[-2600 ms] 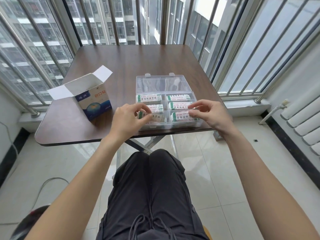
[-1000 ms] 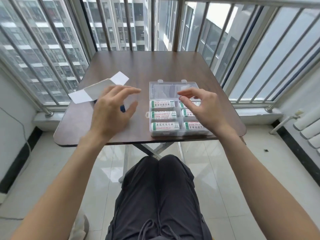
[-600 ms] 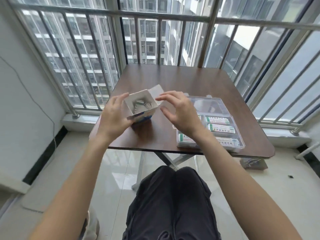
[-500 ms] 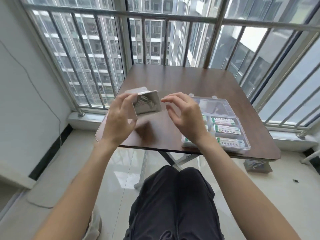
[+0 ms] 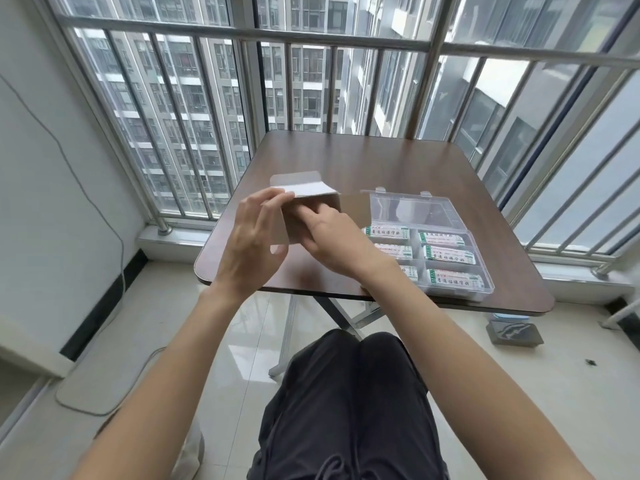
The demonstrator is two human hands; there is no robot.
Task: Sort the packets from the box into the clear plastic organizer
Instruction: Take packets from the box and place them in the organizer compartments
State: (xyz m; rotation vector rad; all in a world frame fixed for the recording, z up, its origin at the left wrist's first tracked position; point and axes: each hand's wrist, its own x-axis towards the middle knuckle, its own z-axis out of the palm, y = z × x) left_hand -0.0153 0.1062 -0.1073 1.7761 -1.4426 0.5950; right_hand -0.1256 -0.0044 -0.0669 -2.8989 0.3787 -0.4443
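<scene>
**Both hands on the box, organizer beside them**

We look down from a head cam at a brown table (image 5: 363, 161) set against a barred window w/ high-rise blocks outside. Our left hand (image 5: 251, 249) holds a small cardboard box (image 5: 304, 206) up above the table's near-left part, fingers curled along its left edge. The box is tipped w/ its open end toward us, white flaps (image 5: 298, 183) sticking up at the top. Our right hand (image 5: 334, 242) reaches into that opening; its fingertips are hidden inside, so we cannot tell whether they grip anything.

Just right of the hands, the clear plastic organizer (image 5: 485, 292) sits on the table, lid (image 5: 408, 206) open & lying flat behind it. White packets (image 5: 448, 252) w/ green ends fill its compartments, approx. two columns by three rows. They carry a line of Chinese print, too small to read. Black trousers (image 5: 346, 410) show below the table edge.
</scene>
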